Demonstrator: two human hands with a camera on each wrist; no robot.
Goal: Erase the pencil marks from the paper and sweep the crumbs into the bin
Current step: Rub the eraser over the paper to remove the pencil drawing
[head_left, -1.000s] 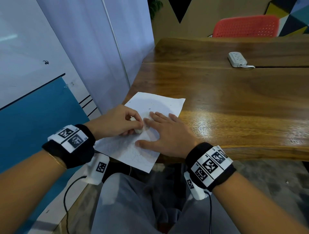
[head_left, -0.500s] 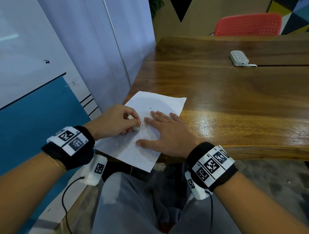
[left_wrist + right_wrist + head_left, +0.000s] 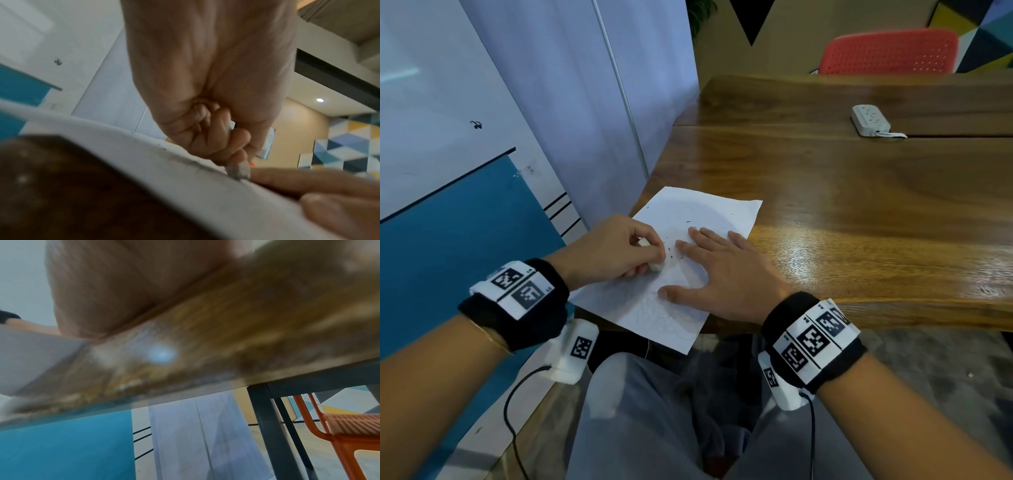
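A white sheet of paper (image 3: 698,219) with faint pencil scribbles lies at the near left corner of the wooden table (image 3: 842,192), its near end hanging over the edge. My left hand (image 3: 616,251) pinches a small white eraser (image 3: 655,266) and presses it on the sheet; the left wrist view shows the eraser (image 3: 239,172) grey with graphite, touching the paper (image 3: 164,170). My right hand (image 3: 717,270) lies flat, fingers spread, holding the paper down just right of the eraser. Dark eraser crumbs (image 3: 671,251) are scattered between the hands and over the far half. No bin is in view.
A white power strip (image 3: 869,120) lies far back on the table's right. A red chair (image 3: 890,51) stands behind the table. A white and blue wall panel (image 3: 482,171) runs close along the left. My lap in grey trousers (image 3: 654,428) is below the table edge.
The left hand with the eraser has shifted slightly back and forth over the same spot of the sheet. More dark crumbs show around it. The right hand has stayed flat in place.
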